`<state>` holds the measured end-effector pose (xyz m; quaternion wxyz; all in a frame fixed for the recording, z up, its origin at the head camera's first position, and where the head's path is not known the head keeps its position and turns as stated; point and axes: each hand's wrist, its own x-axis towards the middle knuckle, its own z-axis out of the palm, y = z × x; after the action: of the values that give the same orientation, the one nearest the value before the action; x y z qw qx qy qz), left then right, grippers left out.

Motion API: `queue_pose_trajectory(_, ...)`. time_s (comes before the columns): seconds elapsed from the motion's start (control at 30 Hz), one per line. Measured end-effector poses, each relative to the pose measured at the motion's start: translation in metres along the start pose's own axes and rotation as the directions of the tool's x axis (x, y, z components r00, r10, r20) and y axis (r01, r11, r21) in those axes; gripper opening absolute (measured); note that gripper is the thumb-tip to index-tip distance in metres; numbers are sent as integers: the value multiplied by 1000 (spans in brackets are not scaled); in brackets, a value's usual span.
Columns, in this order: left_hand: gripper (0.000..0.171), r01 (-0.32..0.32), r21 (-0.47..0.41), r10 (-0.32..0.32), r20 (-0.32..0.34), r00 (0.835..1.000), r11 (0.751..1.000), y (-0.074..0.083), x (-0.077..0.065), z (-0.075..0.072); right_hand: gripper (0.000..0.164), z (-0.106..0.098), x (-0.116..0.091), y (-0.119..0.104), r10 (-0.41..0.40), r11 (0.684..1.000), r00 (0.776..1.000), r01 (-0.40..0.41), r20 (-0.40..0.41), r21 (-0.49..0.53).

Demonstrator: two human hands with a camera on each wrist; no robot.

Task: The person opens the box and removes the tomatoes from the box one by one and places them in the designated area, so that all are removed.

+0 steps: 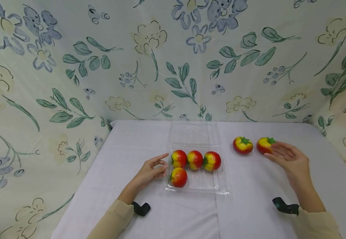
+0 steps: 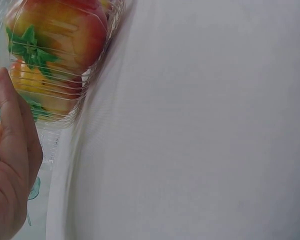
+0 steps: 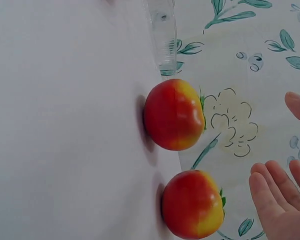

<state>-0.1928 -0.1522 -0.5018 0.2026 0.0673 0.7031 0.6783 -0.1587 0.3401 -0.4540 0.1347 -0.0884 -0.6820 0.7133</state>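
A clear plastic clamshell box lies with its lid folded back. Three red-and-yellow tomatoes line its back row, among them a middle tomato, and one more tomato sits at front left. My left hand is beside the box's left wall, index finger stretched along it; whether it touches is unclear. Right of the box, two tomatoes rest on the cloth, a nearer-to-box tomato and a far-right tomato. Fingers extended, my right hand hovers by the far-right tomato, apart from it in the right wrist view.
White cloth covers the table, with a fold running toward the front. A floral curtain hangs behind the back edge and along both sides. Black straps sit at both wrists, by beige sleeves.
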Motion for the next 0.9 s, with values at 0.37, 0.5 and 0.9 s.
queue_pose_trajectory(0.37, 56, -3, 9, 3, 2, 1000, 1000, 0, 0, 0, 57, 18, -12, -5, -84, 995, 991, 77, 106, 66)
queue_pose_trajectory(0.5, 56, -11, 8, 11, 8, 1000, 1000, 0, 0, -1, 57, 24, -16, -7, -84, 995, 987, 76, 138, 61)
queue_pose_trajectory(0.9, 56, -5, 4, 5, 1, 1000, 1000, -1, 1, -1, 60, 42, -25, -7, -140, 988, 969, 151, 203, -37)
